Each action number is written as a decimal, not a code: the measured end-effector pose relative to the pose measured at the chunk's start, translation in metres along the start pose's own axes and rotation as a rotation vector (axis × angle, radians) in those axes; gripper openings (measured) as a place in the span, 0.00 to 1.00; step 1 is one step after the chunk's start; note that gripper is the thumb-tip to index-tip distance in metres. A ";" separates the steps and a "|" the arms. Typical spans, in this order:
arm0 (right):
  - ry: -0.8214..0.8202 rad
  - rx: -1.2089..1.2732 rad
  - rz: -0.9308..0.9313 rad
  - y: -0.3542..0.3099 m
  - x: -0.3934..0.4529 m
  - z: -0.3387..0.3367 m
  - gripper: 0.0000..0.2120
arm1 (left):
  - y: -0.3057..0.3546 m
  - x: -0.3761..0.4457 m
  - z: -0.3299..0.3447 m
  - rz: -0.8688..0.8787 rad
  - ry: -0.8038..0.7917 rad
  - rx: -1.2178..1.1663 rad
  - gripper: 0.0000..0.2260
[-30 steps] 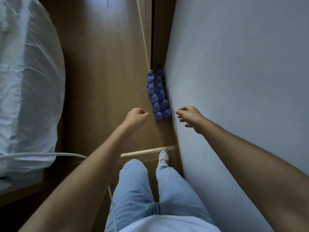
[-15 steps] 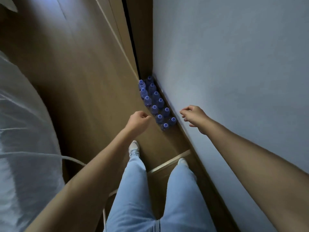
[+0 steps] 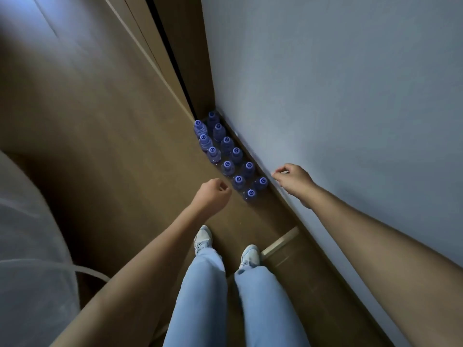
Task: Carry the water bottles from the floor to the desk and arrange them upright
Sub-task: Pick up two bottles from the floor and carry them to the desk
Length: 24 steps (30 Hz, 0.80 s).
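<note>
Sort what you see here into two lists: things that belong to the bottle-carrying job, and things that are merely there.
Belongs to the job:
water bottles, upright on the floor by the wall
left hand, holding nothing
right hand, holding nothing

Merely there:
wall
clear plastic sheeting
white cable
wooden strip
</note>
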State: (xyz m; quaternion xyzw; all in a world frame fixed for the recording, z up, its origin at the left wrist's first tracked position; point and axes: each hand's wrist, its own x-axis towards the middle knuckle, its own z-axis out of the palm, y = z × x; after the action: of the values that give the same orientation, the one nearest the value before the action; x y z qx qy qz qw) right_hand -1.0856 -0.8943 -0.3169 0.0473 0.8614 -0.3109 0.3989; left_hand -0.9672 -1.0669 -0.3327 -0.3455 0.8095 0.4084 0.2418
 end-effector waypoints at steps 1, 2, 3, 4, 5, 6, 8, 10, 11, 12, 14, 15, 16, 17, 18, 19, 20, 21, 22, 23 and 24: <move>0.006 -0.010 0.001 0.013 0.017 0.008 0.10 | -0.009 0.016 0.015 0.002 -0.008 0.005 0.05; 0.009 -0.019 0.001 0.026 0.036 0.017 0.10 | -0.018 0.033 0.031 0.001 -0.016 0.008 0.06; 0.004 -0.032 0.001 0.037 0.050 0.026 0.10 | -0.027 0.047 0.044 -0.002 -0.025 0.008 0.07; -0.001 -0.048 -0.004 0.050 0.070 0.037 0.10 | -0.038 0.066 0.060 -0.001 -0.034 0.006 0.08; -0.002 -0.073 -0.012 0.063 0.090 0.049 0.10 | -0.048 0.085 0.076 0.006 -0.045 0.007 0.09; 0.000 -0.101 -0.024 0.076 0.112 0.061 0.11 | -0.059 0.104 0.093 0.018 -0.059 0.016 0.10; 0.007 -0.172 -0.051 0.098 0.150 0.083 0.14 | -0.078 0.139 0.121 0.061 -0.096 0.061 0.11; 0.029 -0.269 -0.093 0.121 0.189 0.107 0.18 | -0.096 0.175 0.146 0.109 -0.143 0.129 0.11; 0.045 -0.320 -0.124 0.133 0.208 0.118 0.19 | -0.105 0.191 0.158 0.136 -0.170 0.162 0.11; 0.062 -0.358 -0.160 0.144 0.226 0.128 0.21 | -0.113 0.208 0.170 0.170 -0.194 0.188 0.12; 0.089 -0.400 -0.222 0.164 0.256 0.143 0.23 | -0.124 0.234 0.189 0.257 -0.231 0.232 0.14; 0.097 -0.404 -0.241 0.174 0.271 0.150 0.24 | -0.129 0.246 0.199 0.312 -0.233 0.246 0.14; 0.097 -0.396 -0.258 0.183 0.284 0.158 0.25 | -0.134 0.257 0.208 0.358 -0.224 0.251 0.15; 0.096 -0.380 -0.271 0.191 0.295 0.165 0.25 | -0.138 0.267 0.216 0.391 -0.218 0.247 0.16; 0.104 -0.362 -0.284 0.198 0.303 0.171 0.25 | -0.140 0.275 0.224 0.415 -0.219 0.247 0.17; 0.120 -0.349 -0.298 0.205 0.311 0.177 0.26 | -0.144 0.284 0.233 0.429 -0.227 0.263 0.19; 0.145 -0.343 -0.313 0.211 0.319 0.182 0.26 | -0.147 0.292 0.241 0.439 -0.236 0.303 0.23; 0.176 -0.338 -0.324 0.215 0.326 0.186 0.27 | -0.150 0.298 0.248 0.446 -0.244 0.357 0.27; 0.211 -0.326 -0.326 0.220 0.332 0.190 0.28 | -0.154 0.303 0.255 0.459 -0.248 0.399 0.31; 0.241 -0.304 -0.322 0.223 0.336 0.192 0.29 | -0.157 0.307 0.260 0.483 -0.246 0.414 0.34; 0.263 -0.275 -0.317 0.227 0.341 0.195 0.29 | -0.161 0.310 0.265 0.516 -0.234 0.404 0.35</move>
State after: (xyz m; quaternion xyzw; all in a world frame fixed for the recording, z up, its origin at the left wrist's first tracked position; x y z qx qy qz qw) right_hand -1.1136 -0.8807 -0.7693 -0.1029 0.9369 -0.2404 0.2321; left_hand -1.0167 -1.0285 -0.7667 -0.0254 0.9014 0.3244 0.2855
